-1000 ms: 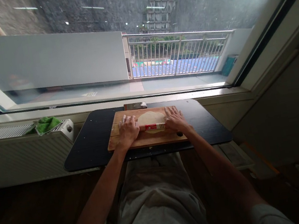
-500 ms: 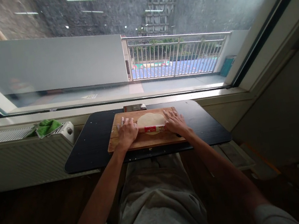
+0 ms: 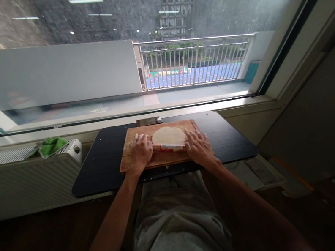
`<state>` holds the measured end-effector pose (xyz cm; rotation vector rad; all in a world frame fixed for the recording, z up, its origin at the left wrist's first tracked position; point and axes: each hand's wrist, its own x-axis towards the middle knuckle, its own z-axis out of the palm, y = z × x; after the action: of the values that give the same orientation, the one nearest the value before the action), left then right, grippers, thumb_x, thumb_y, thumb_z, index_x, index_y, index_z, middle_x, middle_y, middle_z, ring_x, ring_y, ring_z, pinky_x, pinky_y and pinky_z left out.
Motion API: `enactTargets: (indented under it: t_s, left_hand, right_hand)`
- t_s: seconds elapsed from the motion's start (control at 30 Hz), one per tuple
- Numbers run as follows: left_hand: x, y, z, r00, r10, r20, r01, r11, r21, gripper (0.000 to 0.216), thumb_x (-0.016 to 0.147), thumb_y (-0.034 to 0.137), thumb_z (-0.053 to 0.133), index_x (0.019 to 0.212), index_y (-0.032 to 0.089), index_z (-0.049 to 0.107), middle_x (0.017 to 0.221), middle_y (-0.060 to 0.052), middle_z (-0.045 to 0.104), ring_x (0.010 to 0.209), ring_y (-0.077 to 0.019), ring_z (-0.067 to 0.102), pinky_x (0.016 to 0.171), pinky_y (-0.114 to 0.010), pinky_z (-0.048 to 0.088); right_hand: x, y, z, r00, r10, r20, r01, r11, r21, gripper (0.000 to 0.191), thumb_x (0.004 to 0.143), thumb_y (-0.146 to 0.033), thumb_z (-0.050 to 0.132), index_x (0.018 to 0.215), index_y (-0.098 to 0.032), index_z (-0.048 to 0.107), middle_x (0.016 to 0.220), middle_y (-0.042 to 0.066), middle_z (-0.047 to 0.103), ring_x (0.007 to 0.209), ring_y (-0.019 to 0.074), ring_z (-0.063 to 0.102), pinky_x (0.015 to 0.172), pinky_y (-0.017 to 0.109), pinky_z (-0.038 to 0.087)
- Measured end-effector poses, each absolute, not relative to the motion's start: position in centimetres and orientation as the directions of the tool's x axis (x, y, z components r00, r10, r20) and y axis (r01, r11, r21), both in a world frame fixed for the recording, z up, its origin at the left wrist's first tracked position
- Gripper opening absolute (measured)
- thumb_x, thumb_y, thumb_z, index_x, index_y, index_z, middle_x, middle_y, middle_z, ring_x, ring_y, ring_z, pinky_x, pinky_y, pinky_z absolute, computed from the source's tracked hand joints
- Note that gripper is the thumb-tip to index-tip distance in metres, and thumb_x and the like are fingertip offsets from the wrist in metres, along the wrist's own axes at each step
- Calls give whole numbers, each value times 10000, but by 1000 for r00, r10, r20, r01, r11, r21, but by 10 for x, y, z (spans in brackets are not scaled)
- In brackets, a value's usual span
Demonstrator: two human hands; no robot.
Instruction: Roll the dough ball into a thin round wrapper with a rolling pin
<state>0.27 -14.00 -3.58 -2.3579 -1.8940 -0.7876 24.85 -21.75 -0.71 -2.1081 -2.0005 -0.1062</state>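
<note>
A flat round of pale dough [image 3: 168, 135] lies on a wooden cutting board [image 3: 160, 159] on a small black table [image 3: 103, 166]. A rolling pin with a red and white label [image 3: 168, 147] lies across the dough's near edge. My left hand [image 3: 140, 152] presses flat on the pin's left end, fingers stretched forward. My right hand [image 3: 198, 147] lies flat on the pin's right end, fingers spread.
A dark flat object [image 3: 149, 121] sits at the table's far edge, behind the board. A white radiator [image 3: 24, 175] stands to the left with a green cloth [image 3: 49, 146] on top. A large window [image 3: 130, 59] runs behind the table. My lap is under the near edge.
The rolling pin and both hands have come back toward me, from the dough's middle to its near edge. My right hand has slid nearer than the left.
</note>
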Motion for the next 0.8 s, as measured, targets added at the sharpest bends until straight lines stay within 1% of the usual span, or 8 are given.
enactTargets:
  t_s: [0.13, 0.27, 0.33, 0.43, 0.5, 0.57, 0.67, 0.8]
  left_hand:
    - [-8, -151, -43, 207, 904, 375, 897, -328, 296, 513, 1087, 221, 354, 1484, 134, 667, 1582, -155, 691, 1623, -329, 500, 1338, -501, 418]
    - [-29, -167, -53, 338, 860, 382, 837, -461, 296, 503, 1134, 305, 343, 1489, 192, 680, 1596, -121, 684, 1626, -312, 494, 1348, -504, 406]
    - [-39, -175, -55, 404, 827, 391, 803, -525, 281, 461, 1149, 382, 395, 1462, 236, 700, 1602, -106, 674, 1626, -323, 482, 1340, -540, 408]
    - [-49, -184, -54, 466, 793, 393, 778, -579, 245, 363, 1114, 458, 562, 1376, 272, 732, 1518, -109, 704, 1522, -340, 552, 1282, -547, 447]
    - [-51, -186, -50, 483, 788, 382, 778, -587, 227, 304, 1089, 463, 635, 1291, 264, 746, 1394, -111, 734, 1360, -329, 630, 1206, -515, 492]
    - [-49, -183, -44, 485, 787, 382, 783, -585, 211, 271, 1085, 450, 659, 1249, 251, 743, 1282, -105, 743, 1229, -314, 655, 1148, -494, 511]
    - [-44, -168, -31, 472, 778, 415, 794, -580, 183, 274, 1092, 423, 661, 1277, 233, 731, 1250, -113, 738, 1211, -319, 646, 1136, -494, 498]
    - [-32, -138, -16, 444, 782, 437, 809, -560, 180, 251, 1098, 372, 653, 1282, 223, 735, 1273, -121, 743, 1238, -318, 643, 1127, -487, 494]
  right_hand:
    - [250, -231, -13, -13, 968, 252, 994, 40, -104, 641, 1178, -371, 285, 1771, -164, 411, 1770, 156, 507, 1687, 365, 344, 1374, 638, 244]
    - [259, -246, -24, -177, 936, 304, 977, 203, -58, 607, 1185, -426, 356, 1741, -206, 464, 1789, 151, 479, 1717, 357, 276, 1383, 645, 203]
    - [266, -250, -29, -252, 912, 323, 956, 286, -60, 553, 1175, -416, 422, 1686, -237, 532, 1735, 143, 548, 1706, 345, 299, 1382, 638, 212]
    - [274, -249, -36, -314, 878, 361, 926, 367, -88, 397, 1153, -379, 513, 1498, -264, 671, 1515, 140, 709, 1574, 335, 478, 1375, 615, 245]
    - [278, -245, -38, -319, 863, 391, 920, 381, -89, 306, 1141, -353, 555, 1392, -264, 706, 1375, 139, 751, 1442, 337, 570, 1364, 607, 258]
    - [281, -237, -35, -327, 853, 406, 918, 389, -79, 267, 1132, -343, 589, 1354, -255, 709, 1316, 138, 752, 1354, 339, 602, 1333, 589, 300]
    - [285, -217, -23, -336, 848, 410, 915, 398, -73, 260, 1130, -372, 629, 1335, -237, 712, 1294, 137, 744, 1294, 333, 608, 1244, 524, 402]
    - [288, -181, -7, -307, 874, 376, 932, 356, -66, 267, 1133, -396, 652, 1322, -223, 726, 1302, 138, 733, 1302, 340, 600, 1181, 492, 441]
